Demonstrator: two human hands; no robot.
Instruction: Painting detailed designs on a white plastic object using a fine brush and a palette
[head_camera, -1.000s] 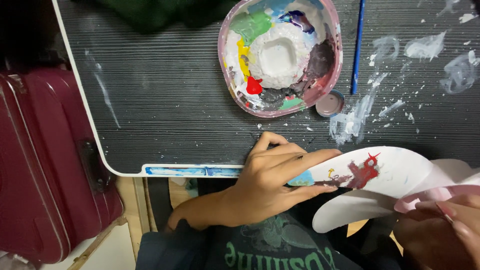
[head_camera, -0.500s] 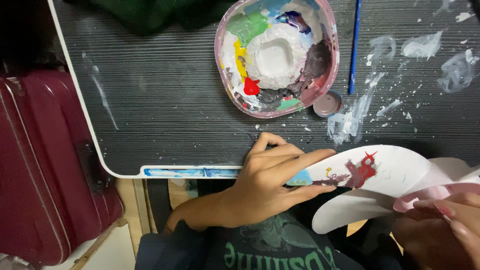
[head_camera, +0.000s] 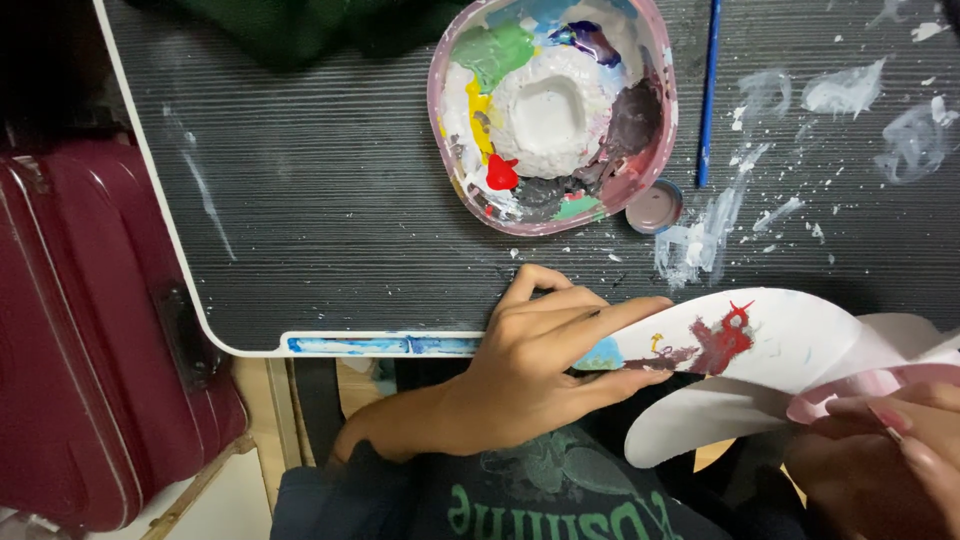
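My left hand (head_camera: 545, 365) rests at the front edge of the dark ribbed table (head_camera: 330, 190), its fingers pinching the left end of a curved white paper sheet (head_camera: 780, 340) that bears red, brown and blue paint marks. My right hand (head_camera: 880, 460) sits at the lower right, holding the other end of the paper where it curls with a pink edge. Beyond my left hand stands a pink round paint palette (head_camera: 550, 105) filled with several colours around a white centre.
A blue paintbrush (head_camera: 708, 90) lies to the right of the palette, with a small round cap (head_camera: 652, 207) beside it. White paint smears (head_camera: 800, 130) cover the table's right part. A dark red suitcase (head_camera: 90, 340) stands at the left.
The view has drifted slightly, with the palette appearing a little further left. Both hands keep their hold on the paper.
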